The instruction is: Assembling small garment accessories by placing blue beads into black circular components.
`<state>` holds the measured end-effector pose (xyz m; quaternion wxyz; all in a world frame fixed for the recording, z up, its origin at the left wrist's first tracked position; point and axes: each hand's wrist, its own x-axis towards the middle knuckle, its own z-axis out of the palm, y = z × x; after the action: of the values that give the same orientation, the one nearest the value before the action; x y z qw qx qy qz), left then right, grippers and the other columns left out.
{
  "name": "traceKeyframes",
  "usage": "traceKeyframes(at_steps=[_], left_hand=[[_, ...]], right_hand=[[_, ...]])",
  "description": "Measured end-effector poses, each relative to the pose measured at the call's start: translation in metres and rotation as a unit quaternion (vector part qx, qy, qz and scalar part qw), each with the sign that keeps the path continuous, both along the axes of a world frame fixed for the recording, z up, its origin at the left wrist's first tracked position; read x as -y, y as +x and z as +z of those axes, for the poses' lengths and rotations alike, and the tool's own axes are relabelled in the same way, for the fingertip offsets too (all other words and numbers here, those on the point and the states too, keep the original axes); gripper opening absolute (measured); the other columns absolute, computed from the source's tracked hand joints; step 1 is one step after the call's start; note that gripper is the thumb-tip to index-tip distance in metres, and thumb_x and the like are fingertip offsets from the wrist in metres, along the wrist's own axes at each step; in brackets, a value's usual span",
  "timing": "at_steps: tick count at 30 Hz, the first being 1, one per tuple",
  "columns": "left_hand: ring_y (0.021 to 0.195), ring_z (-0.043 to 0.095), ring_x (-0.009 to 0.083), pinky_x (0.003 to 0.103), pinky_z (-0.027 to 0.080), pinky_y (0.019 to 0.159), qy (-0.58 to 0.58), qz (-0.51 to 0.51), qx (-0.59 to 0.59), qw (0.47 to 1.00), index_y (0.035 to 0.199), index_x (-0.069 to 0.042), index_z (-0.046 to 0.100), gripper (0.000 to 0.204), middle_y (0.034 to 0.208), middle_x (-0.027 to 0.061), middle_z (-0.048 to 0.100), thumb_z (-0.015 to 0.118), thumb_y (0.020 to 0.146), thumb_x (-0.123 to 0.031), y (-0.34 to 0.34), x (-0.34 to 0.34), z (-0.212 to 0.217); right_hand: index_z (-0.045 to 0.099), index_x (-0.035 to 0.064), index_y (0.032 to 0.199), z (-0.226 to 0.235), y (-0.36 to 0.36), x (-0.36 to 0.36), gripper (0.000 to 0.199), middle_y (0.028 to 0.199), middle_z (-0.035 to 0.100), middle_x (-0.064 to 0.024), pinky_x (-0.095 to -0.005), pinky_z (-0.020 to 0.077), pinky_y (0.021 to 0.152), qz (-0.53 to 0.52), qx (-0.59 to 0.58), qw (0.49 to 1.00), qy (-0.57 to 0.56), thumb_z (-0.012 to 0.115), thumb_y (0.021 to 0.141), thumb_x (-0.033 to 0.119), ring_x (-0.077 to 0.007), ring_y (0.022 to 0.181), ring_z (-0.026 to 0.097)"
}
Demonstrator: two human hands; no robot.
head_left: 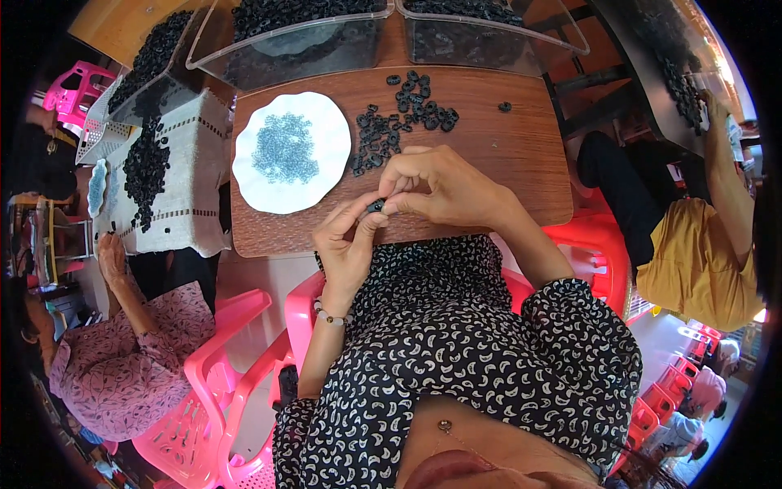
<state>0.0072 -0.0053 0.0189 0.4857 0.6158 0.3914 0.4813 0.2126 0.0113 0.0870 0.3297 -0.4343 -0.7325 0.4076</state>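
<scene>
A: What fills the middle of the frame?

B: A brown wooden table [489, 155], its near edge just above the person's lap. Along the top of the frame stand clear plastic bins [293, 41] loaded with black rings, touching the table's far edge.

A: And on the table itself?

B: Left of centre lies a white plate [326, 183] with a heap of small grey-blue parts [283, 147] in its middle. Just right of the plate, toward upper centre, a loose pile of black rubber rings [399, 122] is spread out, with one stray ring further right.

A: The hands?

B: Both meet at frame centre, over the table's near edge. The right hand [444, 183] has its fingertips pressed together on one small black ring [375, 205]. The left hand [346, 244], a bead bracelet on its wrist, comes up from below with thumb and forefinger closed on the same ring, so the piece sits pinched between the two hands.

A: Anything fitted into the ring?

B: Possibly one of the grey-blue parts, but it is too small to tell
</scene>
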Motion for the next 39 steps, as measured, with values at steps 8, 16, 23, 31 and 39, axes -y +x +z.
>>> traceKeyframes(at_steps=[8, 16, 23, 31, 39], left_hand=[[0.075, 0.064, 0.0084, 0.022, 0.051, 0.068, -0.06, -0.049, 0.052, 0.996, 0.115, -0.001, 0.075, 0.026, 0.089, 0.004, 0.069, 0.076, 0.09, -0.006, 0.007, 0.005, 0.002], [0.077, 0.065, 0.0075, 0.02, 0.05, 0.066, -0.079, -0.03, 0.062, 0.995, 0.121, 0.0, 0.072, 0.03, 0.092, 0.0031, 0.068, 0.074, 0.092, -0.007, 0.008, 0.007, -0.005], [0.079, 0.067, 0.0081, 0.02, 0.052, 0.068, -0.101, -0.045, 0.055, 0.992, 0.126, 0.0, 0.069, 0.03, 0.095, 0.0046, 0.069, 0.068, 0.098, -0.011, 0.009, 0.004, -0.015], [0.081, 0.067, 0.0083, 0.022, 0.054, 0.072, -0.132, -0.033, 0.095, 0.986, 0.128, 0.001, 0.067, 0.031, 0.097, 0.0072, 0.072, 0.067, 0.099, -0.012, 0.011, 0.003, -0.024], [0.079, 0.065, 0.0083, 0.021, 0.053, 0.074, -0.064, -0.026, 0.021, 0.997, 0.127, 0.002, 0.068, 0.032, 0.097, 0.0048, 0.069, 0.069, 0.096, -0.006, 0.006, 0.003, -0.01]], right_hand=[[0.067, 0.0033, 0.1, -0.015, 0.014, 0.01, 0.023, 0.089, 0.068, -0.0024, -0.0244, 0.0495, 0.07, -0.02, -0.05, 0.994, -0.096, 0.081, 0.084, 0.012, -0.0088, 0.081, 0.062], [0.068, 0.003, 0.094, -0.027, 0.048, 0.009, 0.011, 0.087, 0.07, -0.0081, -0.0342, 0.0486, 0.072, -0.155, 0.139, 0.974, 0.088, 0.073, 0.089, 0.012, -0.0216, 0.077, 0.062], [0.07, 0.0057, 0.095, -0.044, 0.054, 0.001, 0.009, 0.086, 0.069, -0.0104, -0.0403, 0.0488, 0.076, -0.204, 0.194, 0.95, 0.135, 0.071, 0.089, 0.012, -0.0308, 0.083, 0.06], [0.072, 0.0082, 0.097, -0.058, 0.036, -0.026, 0.01, 0.089, 0.068, -0.0088, -0.0403, 0.0488, 0.082, -0.153, 0.214, 0.953, 0.151, 0.07, 0.088, 0.011, -0.0295, 0.09, 0.06], [0.075, 0.0111, 0.092, -0.06, 0.025, -0.038, 0.008, 0.086, 0.066, -0.0086, -0.0396, 0.0484, 0.082, -0.112, 0.246, 0.946, 0.18, 0.071, 0.086, 0.012, -0.0289, 0.091, 0.057]])
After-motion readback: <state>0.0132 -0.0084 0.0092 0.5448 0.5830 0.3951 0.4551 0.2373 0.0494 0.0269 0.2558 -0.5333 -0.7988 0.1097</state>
